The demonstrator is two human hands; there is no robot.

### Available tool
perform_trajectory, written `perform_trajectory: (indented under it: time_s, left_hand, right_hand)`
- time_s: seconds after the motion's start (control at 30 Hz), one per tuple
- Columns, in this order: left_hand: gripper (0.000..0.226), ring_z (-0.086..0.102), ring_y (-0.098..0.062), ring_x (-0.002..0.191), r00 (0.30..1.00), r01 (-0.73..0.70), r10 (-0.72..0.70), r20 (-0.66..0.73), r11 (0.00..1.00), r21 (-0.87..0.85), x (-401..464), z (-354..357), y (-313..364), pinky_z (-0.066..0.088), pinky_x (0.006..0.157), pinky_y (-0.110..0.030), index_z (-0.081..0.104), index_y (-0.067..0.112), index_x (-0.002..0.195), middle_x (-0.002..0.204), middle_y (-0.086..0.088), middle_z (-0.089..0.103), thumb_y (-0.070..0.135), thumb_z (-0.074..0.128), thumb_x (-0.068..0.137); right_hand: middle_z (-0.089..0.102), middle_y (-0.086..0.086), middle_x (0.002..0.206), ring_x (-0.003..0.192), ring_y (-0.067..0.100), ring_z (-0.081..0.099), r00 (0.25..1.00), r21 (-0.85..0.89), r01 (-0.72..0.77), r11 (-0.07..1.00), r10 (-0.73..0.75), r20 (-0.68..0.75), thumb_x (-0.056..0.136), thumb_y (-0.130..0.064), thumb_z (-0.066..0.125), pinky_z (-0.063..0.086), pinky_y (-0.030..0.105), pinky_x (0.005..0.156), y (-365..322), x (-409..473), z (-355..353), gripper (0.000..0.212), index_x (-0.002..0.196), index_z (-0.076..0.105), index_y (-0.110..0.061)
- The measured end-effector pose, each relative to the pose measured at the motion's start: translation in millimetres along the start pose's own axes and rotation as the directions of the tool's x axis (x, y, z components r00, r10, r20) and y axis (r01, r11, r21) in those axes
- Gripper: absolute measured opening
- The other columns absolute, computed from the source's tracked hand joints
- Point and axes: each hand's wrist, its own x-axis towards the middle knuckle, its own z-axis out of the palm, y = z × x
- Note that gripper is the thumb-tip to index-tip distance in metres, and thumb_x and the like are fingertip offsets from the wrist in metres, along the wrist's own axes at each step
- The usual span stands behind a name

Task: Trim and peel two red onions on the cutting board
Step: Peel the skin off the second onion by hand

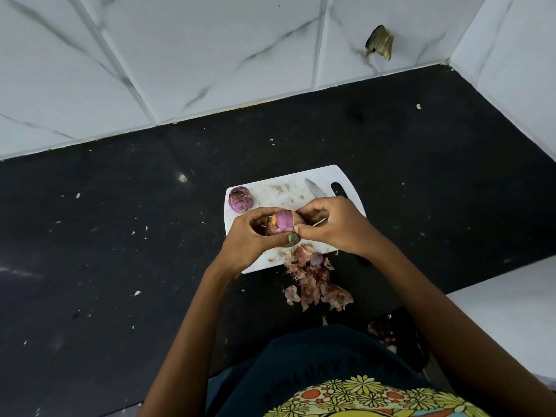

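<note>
While the left hand (255, 236) cups a half-peeled onion (282, 223) over the cutting board (279, 192) and the right hand (334, 225) pinches its skin, a second onion (240, 199) sits at ten o'clock, a knife (314, 188) at one, peelings (316, 284) at six on the counter (120, 236).

The right hand (334, 225) hides the knife's (315, 190) handle and rear blade.
</note>
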Motion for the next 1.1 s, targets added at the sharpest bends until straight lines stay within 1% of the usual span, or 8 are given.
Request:
perform_trajectory:
  time_s: [0.2, 0.3, 0.4, 0.5, 0.7, 0.83, 0.93, 1.1]
  left_hand:
    - [0.043, 0.07, -0.015, 0.092, 1.0, 0.015, -0.015, 0.005, 1.0, -0.015, -1.5, 2.1, -4.6, 0.056, 0.082, -0.026, 0.067, 0.019, 0.102, 0.099, -0.002, 0.072, 0.002, 0.083, 0.066]
    - [0.042, 0.069, -0.012, 0.09, 1.0, 0.017, -0.017, 0.011, 1.0, -0.024, -1.4, 3.6, -4.5, 0.056, 0.079, -0.023, 0.066, 0.019, 0.102, 0.098, -0.001, 0.072, 0.002, 0.082, 0.067]
    - [0.044, 0.069, -0.019, 0.094, 1.0, 0.012, -0.012, -0.002, 1.0, -0.024, 0.3, 1.5, -5.4, 0.057, 0.083, -0.029, 0.065, 0.012, 0.108, 0.103, -0.006, 0.071, 0.005, 0.082, 0.069]
    - [0.046, 0.07, -0.02, 0.091, 0.999, -0.001, 0.001, -0.033, 1.0, -0.013, 0.2, -0.4, -6.4, 0.057, 0.082, -0.03, 0.064, 0.008, 0.111, 0.101, -0.007, 0.071, 0.006, 0.082, 0.069]
    - [0.048, 0.069, -0.02, 0.093, 0.999, 0.005, -0.004, -0.047, 1.0, 0.016, 0.3, -0.4, -8.9, 0.057, 0.085, -0.033, 0.063, 0.009, 0.111, 0.102, -0.006, 0.07, 0.01, 0.084, 0.067]
    - [0.047, 0.069, -0.022, 0.094, 0.999, 0.015, -0.016, -0.034, 1.0, -0.014, -1.2, -1.1, -8.2, 0.058, 0.083, -0.033, 0.063, 0.009, 0.111, 0.103, -0.01, 0.07, 0.01, 0.083, 0.068]
    - [0.041, 0.07, -0.017, 0.088, 1.0, 0.022, -0.023, -0.021, 0.998, -0.064, -2.7, -2.3, -5.8, 0.057, 0.075, -0.027, 0.064, 0.012, 0.107, 0.099, -0.01, 0.07, 0.005, 0.08, 0.07]
    - [0.037, 0.07, -0.013, 0.081, 0.999, 0.035, -0.036, -0.008, 0.99, -0.138, -4.3, -3.4, -3.7, 0.056, 0.07, -0.022, 0.064, 0.015, 0.104, 0.092, -0.005, 0.071, -0.002, 0.076, 0.073]
  right_hand:
    - [0.073, -0.005, 0.085, 0.078, 0.002, 0.068, 0.999, -0.086, 0.028, 0.996, -0.029, -0.014, 0.079, -0.01, 0.072, 0.054, 0.015, 0.073, 2.6, 1.5, -5.1, 0.019, 0.098, 0.074, -0.01]
    - [0.071, -0.007, 0.081, 0.076, 0.005, 0.068, 0.997, -0.089, 0.021, 0.996, -0.027, -0.069, 0.081, -0.003, 0.064, 0.057, 0.023, 0.075, 5.2, 2.0, -3.1, 0.019, 0.096, 0.074, -0.01]
    - [0.072, -0.004, 0.084, 0.077, 0.01, 0.069, 0.995, 0.047, -0.003, 0.999, 0.007, -0.101, 0.085, -0.015, 0.067, 0.059, 0.028, 0.072, 4.4, -1.0, 0.5, 0.01, 0.094, 0.071, -0.015]
    - [0.07, -0.009, 0.09, 0.08, 0.002, 0.067, 0.991, 0.033, 0.024, 0.999, -0.02, -0.131, 0.079, -0.026, 0.076, 0.054, 0.015, 0.069, 2.4, -6.6, 4.0, 0.019, 0.094, 0.069, -0.019]
    - [0.069, -0.008, 0.087, 0.085, 0.008, 0.066, 0.972, 0.028, 0.005, 1.0, 0.002, -0.235, 0.083, -0.014, 0.071, 0.057, 0.035, 0.079, 8.8, -5.9, 16.5, 0.007, 0.086, 0.067, -0.02]
    - [0.066, -0.005, 0.084, 0.083, 0.012, 0.065, 0.97, 0.084, 0.006, 0.996, 0.015, -0.242, 0.087, -0.009, 0.065, 0.058, 0.026, 0.069, 6.9, -4.3, 18.5, 0.007, 0.086, 0.064, -0.016]
    - [0.064, 0.001, 0.084, 0.078, 0.015, 0.065, 0.966, 0.129, -0.009, 0.992, 0.042, -0.254, 0.09, -0.005, 0.06, 0.055, 0.019, 0.064, 5.6, -2.0, 18.9, 0.005, 0.09, 0.061, -0.01]
    - [0.066, 0.002, 0.087, 0.086, 0.017, 0.065, 0.965, 0.146, -0.021, 0.989, 0.058, -0.256, 0.091, -0.005, 0.057, 0.057, 0.03, 0.076, 5.4, 2.0, 19.3, 0.01, 0.091, 0.059, -0.015]
